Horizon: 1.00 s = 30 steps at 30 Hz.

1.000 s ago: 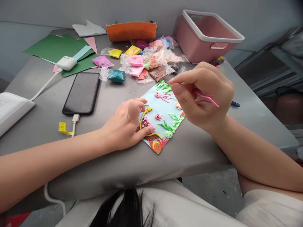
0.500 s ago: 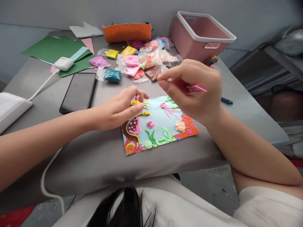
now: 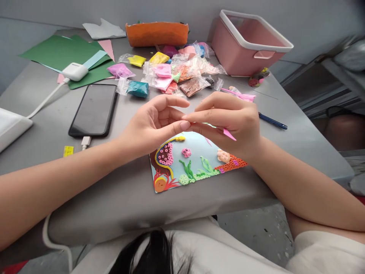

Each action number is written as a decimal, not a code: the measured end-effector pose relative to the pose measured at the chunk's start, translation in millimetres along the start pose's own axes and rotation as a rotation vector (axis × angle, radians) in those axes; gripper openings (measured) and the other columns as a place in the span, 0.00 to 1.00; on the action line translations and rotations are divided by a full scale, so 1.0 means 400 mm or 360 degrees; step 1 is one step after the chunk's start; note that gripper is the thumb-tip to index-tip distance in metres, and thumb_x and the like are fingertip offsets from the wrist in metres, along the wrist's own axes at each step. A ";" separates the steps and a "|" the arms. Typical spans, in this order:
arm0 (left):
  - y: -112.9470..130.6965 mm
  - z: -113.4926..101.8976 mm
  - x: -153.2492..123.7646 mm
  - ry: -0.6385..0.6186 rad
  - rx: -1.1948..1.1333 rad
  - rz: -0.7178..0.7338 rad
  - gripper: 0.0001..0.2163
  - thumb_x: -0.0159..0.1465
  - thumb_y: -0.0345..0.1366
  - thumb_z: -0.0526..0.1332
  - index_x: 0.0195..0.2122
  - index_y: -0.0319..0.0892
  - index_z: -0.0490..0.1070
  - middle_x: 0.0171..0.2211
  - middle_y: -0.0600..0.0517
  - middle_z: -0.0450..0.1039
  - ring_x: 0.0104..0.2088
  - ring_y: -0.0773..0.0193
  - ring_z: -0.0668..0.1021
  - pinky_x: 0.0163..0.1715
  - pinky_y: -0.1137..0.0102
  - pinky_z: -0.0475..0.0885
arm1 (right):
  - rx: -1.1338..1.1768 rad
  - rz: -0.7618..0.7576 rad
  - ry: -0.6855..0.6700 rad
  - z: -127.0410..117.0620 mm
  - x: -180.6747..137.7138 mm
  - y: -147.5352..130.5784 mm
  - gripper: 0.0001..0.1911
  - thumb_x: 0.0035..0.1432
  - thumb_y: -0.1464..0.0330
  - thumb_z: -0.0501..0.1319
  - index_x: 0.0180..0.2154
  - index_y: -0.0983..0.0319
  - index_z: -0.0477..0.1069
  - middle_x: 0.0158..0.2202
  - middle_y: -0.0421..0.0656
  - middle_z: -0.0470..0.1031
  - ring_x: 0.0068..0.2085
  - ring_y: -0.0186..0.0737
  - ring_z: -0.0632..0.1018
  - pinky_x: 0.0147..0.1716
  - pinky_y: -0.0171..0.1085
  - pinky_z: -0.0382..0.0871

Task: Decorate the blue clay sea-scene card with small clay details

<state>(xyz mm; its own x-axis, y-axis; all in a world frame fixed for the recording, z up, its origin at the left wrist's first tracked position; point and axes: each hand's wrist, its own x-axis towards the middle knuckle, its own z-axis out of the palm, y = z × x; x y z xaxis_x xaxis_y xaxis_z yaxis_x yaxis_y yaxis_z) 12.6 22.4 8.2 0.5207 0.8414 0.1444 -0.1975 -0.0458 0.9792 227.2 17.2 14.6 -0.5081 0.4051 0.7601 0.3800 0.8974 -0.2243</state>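
Note:
My left hand point(image 3: 159, 123) and my right hand point(image 3: 230, 118) meet at the fingertips above a clay sea picture point(image 3: 198, 150). In my right hand lies a slim pink clay tool point(image 3: 229, 134), its flat pointed end jutting out below the fingers. The left thumb and fingers pinch at the right fingertips; whatever is between them is hidden. On the light blue card are a small pink clay octopus point(image 3: 186, 152), a peach turtle point(image 3: 223, 155), green seaweed point(image 3: 187, 169) and an orange dotted corner point(image 3: 232, 164). My hands cover the card's upper part.
Bagged clay point(image 3: 164, 72) lies in a heap behind my hands. A pink box point(image 3: 239, 53) and an orange container point(image 3: 156, 35) stand at the back. To the left are a phone point(image 3: 93, 110), a white case point(image 3: 75, 71) and green paper point(image 3: 62, 53). A dark blue pen point(image 3: 273, 121) lies right.
My right hand has come down and left to meet my left hand. The small pink piece seen in my left fingers before is now out of sight. The view has shifted slightly.

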 end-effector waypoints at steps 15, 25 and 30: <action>-0.022 -0.006 -0.011 0.0028 0.0363 0.0261 0.03 0.69 0.35 0.64 0.41 0.42 0.76 0.36 0.50 0.77 0.34 0.64 0.82 0.37 0.68 0.81 | 0.0114 0.0352 0.0782 -0.009 0.040 0.029 0.11 0.66 0.59 0.68 0.33 0.57 0.76 0.28 0.41 0.75 0.21 0.28 0.64 0.17 0.36 0.52; -0.040 -0.044 0.004 -0.0013 0.1013 0.0420 0.08 0.69 0.39 0.60 0.39 0.43 0.78 0.36 0.48 0.77 0.30 0.64 0.79 0.34 0.65 0.77 | 0.0211 0.0479 0.0290 -0.023 0.062 -0.027 0.09 0.64 0.64 0.70 0.32 0.60 0.77 0.30 0.40 0.78 0.24 0.28 0.67 0.21 0.36 0.59; -0.033 -0.036 -0.001 0.0128 0.0790 0.0424 0.07 0.65 0.36 0.65 0.42 0.42 0.79 0.41 0.48 0.78 0.39 0.62 0.80 0.36 0.68 0.79 | 0.0079 0.0562 -0.0042 -0.012 0.057 -0.042 0.13 0.68 0.59 0.65 0.33 0.59 0.77 0.30 0.40 0.79 0.30 0.33 0.74 0.29 0.36 0.68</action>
<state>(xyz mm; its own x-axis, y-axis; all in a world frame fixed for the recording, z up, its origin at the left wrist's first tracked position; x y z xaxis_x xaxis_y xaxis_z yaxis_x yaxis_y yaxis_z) 3.1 30.3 -6.9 0.4375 0.8036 0.4035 0.1109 -0.4935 0.8626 212.9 10.6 38.5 -0.3721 0.6955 0.6147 0.4982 0.7084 -0.5000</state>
